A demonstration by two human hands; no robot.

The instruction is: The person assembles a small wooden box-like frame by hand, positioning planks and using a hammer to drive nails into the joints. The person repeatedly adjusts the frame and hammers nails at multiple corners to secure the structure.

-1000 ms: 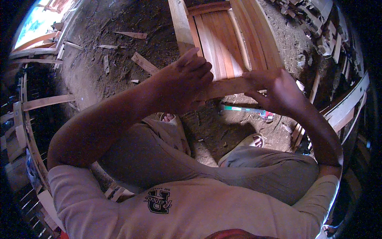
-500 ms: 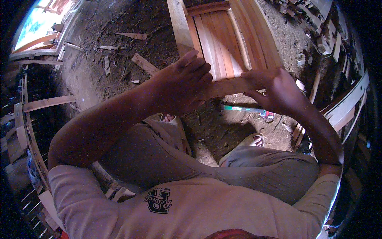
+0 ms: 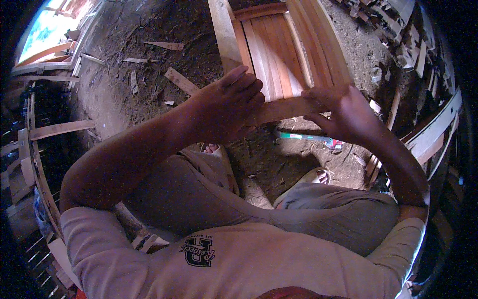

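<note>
A wooden frame (image 3: pixel 286 110) stretches away from me, its middle filled with narrow slats (image 3: pixel 276 55) in pale and reddish wood. Wider boards (image 3: pixel 318 45) run along its right side, and a pale post (image 3: pixel 223 35) forms the left side. My left hand (image 3: pixel 231 99) is closed around the near left corner, with the fingers curled over the wood. At the near right corner, my right hand (image 3: pixel 343 107) grips the same frame, its fingers on top and the thumb below the near rail. Each palm is turned out of sight.
On the dirt floor below the frame lies a long, thin green and red object (image 3: pixel 308 137). Wood offcuts (image 3: pixel 181 80) are scattered at the left. Scrap wood (image 3: pixel 393 37) is heaped at the far right. A long board (image 3: pixel 433 127) slants along the right side. My sandalled foot (image 3: pixel 318 177) rests nearby.
</note>
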